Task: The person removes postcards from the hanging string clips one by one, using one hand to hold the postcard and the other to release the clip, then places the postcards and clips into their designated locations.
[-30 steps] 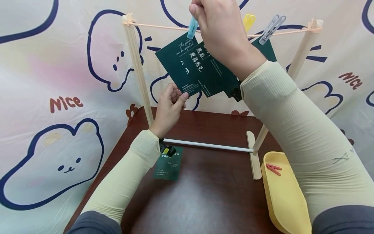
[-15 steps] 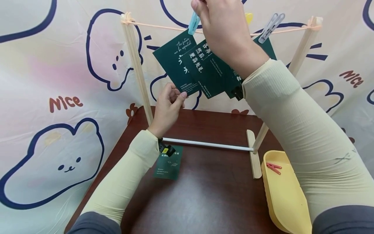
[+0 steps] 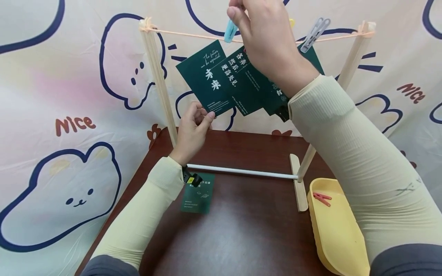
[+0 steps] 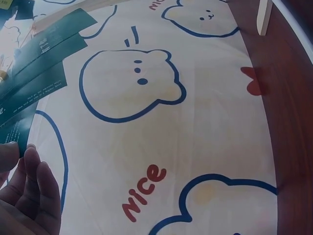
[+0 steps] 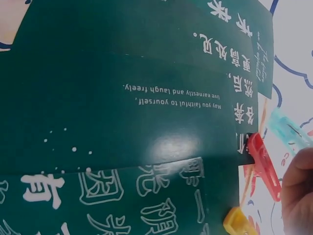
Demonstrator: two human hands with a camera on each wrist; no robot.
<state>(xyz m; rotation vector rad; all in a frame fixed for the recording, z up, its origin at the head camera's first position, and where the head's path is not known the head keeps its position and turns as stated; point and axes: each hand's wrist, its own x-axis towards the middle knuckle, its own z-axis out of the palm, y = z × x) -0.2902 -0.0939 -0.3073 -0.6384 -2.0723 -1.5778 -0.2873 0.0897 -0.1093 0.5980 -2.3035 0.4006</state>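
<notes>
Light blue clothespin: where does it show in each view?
Head: the light blue clothespin is top centre, by the right hand.
Left wrist: not visible.
Right wrist: near the right edge, above the red clothespin.
Shared landmark: the overlapping green cards, in all three.

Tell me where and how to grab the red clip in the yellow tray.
Probably best to pinch the red clip across its two spread ends, coming from above: it lies splayed in a V, and the yellow tray has a raised wall close beside it.

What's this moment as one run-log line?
left hand: pinches leftmost green card by corner | right hand: holds blue clip, apart from card | table: another green card | yellow tray: red clip
</notes>
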